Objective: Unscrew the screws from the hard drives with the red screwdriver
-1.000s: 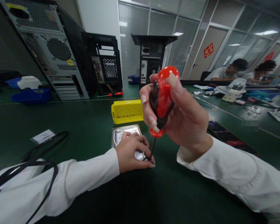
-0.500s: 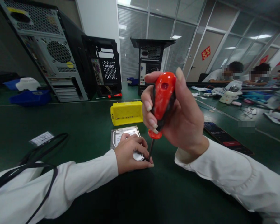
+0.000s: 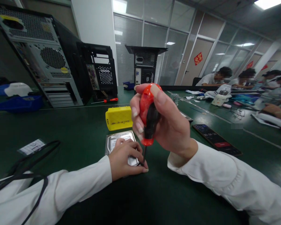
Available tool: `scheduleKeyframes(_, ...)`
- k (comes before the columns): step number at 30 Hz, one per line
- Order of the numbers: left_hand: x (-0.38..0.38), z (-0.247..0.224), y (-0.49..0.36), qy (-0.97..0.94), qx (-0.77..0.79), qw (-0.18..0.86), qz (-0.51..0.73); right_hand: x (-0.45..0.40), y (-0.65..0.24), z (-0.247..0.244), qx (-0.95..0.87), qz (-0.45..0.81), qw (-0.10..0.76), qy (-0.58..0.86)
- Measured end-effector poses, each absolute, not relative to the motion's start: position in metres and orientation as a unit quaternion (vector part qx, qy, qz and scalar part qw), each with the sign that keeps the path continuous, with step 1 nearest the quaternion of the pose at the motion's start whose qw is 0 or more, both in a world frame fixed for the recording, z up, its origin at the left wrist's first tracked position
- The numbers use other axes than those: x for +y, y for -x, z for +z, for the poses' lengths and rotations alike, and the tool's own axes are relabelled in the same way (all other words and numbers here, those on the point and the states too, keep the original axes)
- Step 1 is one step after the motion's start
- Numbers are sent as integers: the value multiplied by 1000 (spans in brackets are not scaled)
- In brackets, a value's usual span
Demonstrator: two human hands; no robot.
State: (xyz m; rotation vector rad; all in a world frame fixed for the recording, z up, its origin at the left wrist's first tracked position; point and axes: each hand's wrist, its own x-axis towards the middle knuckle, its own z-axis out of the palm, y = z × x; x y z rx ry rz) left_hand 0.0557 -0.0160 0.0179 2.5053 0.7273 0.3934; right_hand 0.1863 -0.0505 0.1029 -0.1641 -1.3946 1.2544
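A red-and-black screwdriver [image 3: 148, 115] is gripped by the right hand [image 3: 172, 125], its handle wrapped by curled fingers and its shaft pointed down at the near right corner of a hard drive [image 3: 110, 140]. The drive is laid on the green worktop [image 3: 81, 134], nearer its front edge than a yellow bin [image 3: 115, 116], and is partly covered by the left hand [image 3: 126, 157]. That hand's fingers are bent over the drive; whether anything is pinched beside the screwdriver's tip cannot be told. A phone [image 3: 216, 140] is set toward the worktop's right edge.
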Motion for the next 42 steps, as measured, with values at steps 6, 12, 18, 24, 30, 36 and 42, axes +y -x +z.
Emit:
scheduleKeyframes(6, -17, 18, -55, -920, 269, 245, 146, -48, -187, 102, -598, 521, 603, 82)
scheduleKeyframes(12, -18, 19, -55, -917, 278, 245, 149, -47, -188, 105, -600, 525, 599, 79)
scheduleKeyframes(18, -18, 19, -54, -925, 265, 232, 143, -47, -191, 106, -616, 525, 578, 107)
scheduleKeyframes(24, -18, 18, -54, -923, 265, 242, 140, -49, -191, 108, -598, 532, 592, 95)
scheduleKeyframes(30, -16, 15, -53, -927, 258, 232, 142, -47, -189, 106, -607, 512, 601, 90)
scheduleKeyframes(36, -16, 15, -53, -928, 253, 231, 146, -45, -190, 105, -611, 515, 594, 93)
scheduleKeyframes(42, -17, 19, -54, -925, 253, 249, 132, -43, -189, 105, -619, 501, 600, 78)
